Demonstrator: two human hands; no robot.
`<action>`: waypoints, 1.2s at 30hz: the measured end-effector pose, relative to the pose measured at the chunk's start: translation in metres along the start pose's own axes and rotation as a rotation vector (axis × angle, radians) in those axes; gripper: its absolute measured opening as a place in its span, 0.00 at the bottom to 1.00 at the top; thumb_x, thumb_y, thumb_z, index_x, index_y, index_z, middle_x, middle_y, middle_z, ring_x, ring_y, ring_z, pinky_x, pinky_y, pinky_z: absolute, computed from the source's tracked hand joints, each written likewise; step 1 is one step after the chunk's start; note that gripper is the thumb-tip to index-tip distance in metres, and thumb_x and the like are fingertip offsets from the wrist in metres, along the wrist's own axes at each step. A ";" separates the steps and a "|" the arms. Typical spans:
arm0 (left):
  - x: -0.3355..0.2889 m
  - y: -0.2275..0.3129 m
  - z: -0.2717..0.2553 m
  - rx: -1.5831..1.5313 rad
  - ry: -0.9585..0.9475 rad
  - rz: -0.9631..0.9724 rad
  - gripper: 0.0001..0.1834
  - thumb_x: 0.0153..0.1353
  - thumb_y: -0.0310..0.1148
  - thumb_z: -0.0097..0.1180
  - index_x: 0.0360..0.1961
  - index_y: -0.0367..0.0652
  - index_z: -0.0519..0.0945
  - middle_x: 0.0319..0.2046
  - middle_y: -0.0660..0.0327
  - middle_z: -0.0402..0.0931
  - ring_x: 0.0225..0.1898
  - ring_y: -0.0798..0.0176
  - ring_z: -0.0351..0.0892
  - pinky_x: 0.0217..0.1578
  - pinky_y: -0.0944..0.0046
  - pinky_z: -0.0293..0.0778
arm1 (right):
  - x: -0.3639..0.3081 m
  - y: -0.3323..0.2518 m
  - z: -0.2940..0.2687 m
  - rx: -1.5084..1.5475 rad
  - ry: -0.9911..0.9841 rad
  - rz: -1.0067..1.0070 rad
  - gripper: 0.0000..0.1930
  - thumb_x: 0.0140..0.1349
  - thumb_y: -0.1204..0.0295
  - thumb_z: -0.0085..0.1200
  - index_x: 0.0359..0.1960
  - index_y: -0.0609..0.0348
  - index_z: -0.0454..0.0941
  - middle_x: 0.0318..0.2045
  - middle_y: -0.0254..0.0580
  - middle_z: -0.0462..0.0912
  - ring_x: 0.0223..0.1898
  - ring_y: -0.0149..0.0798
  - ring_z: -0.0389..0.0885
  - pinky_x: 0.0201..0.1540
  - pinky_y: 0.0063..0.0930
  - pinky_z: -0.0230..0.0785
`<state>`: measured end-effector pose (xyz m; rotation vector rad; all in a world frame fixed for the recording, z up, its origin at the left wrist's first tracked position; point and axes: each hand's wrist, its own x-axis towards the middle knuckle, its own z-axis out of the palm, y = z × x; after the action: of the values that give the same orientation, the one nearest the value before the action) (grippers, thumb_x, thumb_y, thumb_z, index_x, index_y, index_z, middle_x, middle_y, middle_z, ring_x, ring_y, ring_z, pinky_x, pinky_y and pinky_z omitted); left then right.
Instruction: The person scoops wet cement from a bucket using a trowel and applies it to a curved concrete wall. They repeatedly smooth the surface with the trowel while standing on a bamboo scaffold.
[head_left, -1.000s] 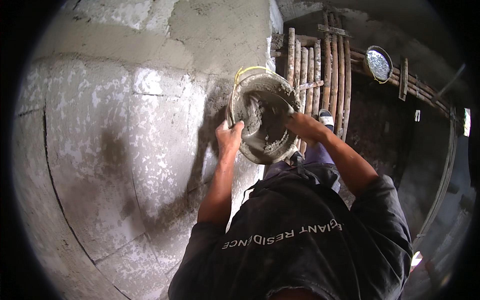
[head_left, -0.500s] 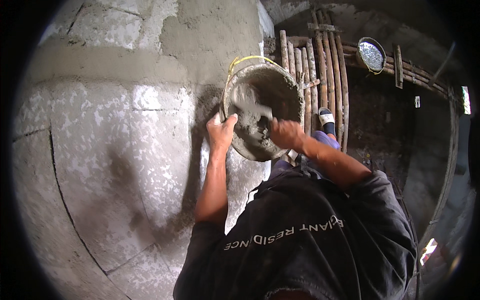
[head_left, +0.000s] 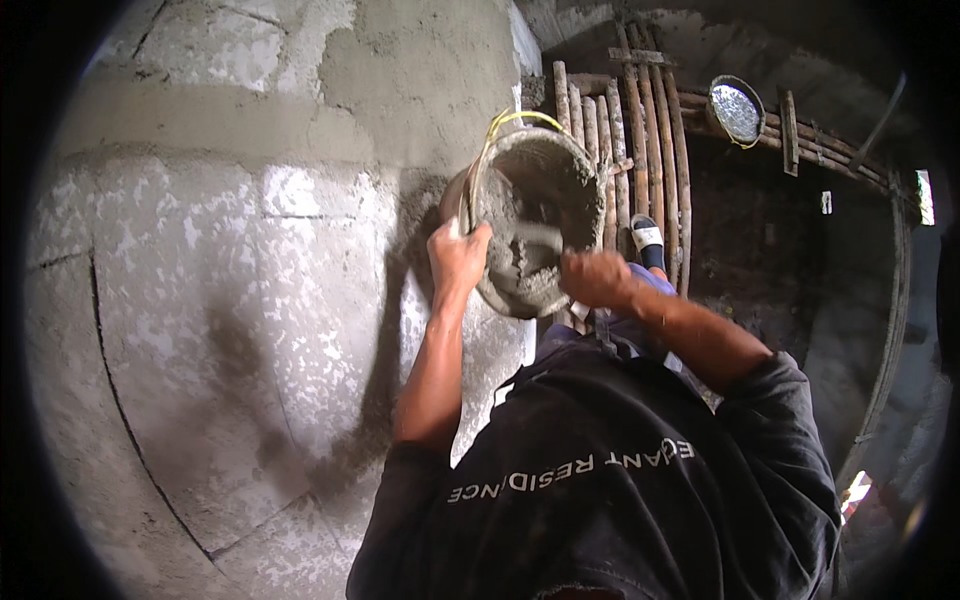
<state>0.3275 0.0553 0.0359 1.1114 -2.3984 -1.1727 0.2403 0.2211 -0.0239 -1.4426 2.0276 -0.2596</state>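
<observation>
gripping the bucket (head_left: 540, 165) by its rim: left hand (head_left: 458, 252), closed on the edge at about 8 o'clock of the mouth, thumb laid over the rim, rest of the fingers around the outside, mostly hidden. from that grip the bucket lies toward 2 o'clock. right hand (head_left: 597, 278) in a fist at the mouth's 4 to 5 o'clock, clenched on the trowel (head_left: 535, 235); trowel's handle covered by the fist, blade blurred, pointing to 10 o'clock from the knuckles, inside the mouth. can't tell if the fist touches the rim. mortar (head_left: 500, 205) wet, grey, inside the bucket, also smeared on its inner side; blade at the mortar, exact contact too blurred to tell. bucket mouth faces the camera, outer side showing at 9 o'clock. yellow handle (head_left: 520, 117) arcs over the rim at 11 to 12 o'clock. around the bucket: patchy wall (head_left: 200, 250) at 9, poles (head_left: 658, 150) at 2, second pail (head_left: 736, 112) farther out at 2, foot (head_left: 648, 238) in a slipper at 3, dark shirt (head_left: 600, 450) at 6.
</observation>
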 end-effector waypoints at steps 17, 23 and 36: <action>-0.009 -0.033 0.038 -0.115 0.166 0.284 0.11 0.49 0.32 0.55 0.20 0.32 0.74 0.15 0.46 0.73 0.19 0.48 0.77 0.21 0.57 0.69 | -0.053 0.052 0.054 -0.293 -0.014 -0.368 0.11 0.55 0.68 0.45 0.34 0.61 0.74 0.29 0.48 0.77 0.36 0.46 0.79 0.34 0.33 0.74; -0.005 -0.002 0.050 -0.011 0.132 0.271 0.12 0.48 0.34 0.56 0.20 0.34 0.74 0.17 0.46 0.73 0.20 0.45 0.74 0.22 0.55 0.69 | 0.011 0.093 0.013 -0.233 0.112 0.199 0.12 0.56 0.64 0.44 0.33 0.58 0.76 0.34 0.46 0.78 0.33 0.45 0.79 0.30 0.37 0.73; -0.006 -0.001 0.040 -0.284 0.061 0.129 0.08 0.51 0.30 0.55 0.26 0.34 0.77 0.18 0.64 0.74 0.21 0.74 0.68 0.24 0.67 0.67 | -0.018 0.049 0.068 1.542 -0.093 -0.033 0.13 0.52 0.67 0.50 0.35 0.64 0.73 0.19 0.36 0.72 0.19 0.30 0.69 0.20 0.24 0.61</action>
<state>0.3111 0.0819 0.0099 0.8771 -2.1389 -1.3612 0.2459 0.2695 -0.0944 -0.4308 1.0523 -1.3433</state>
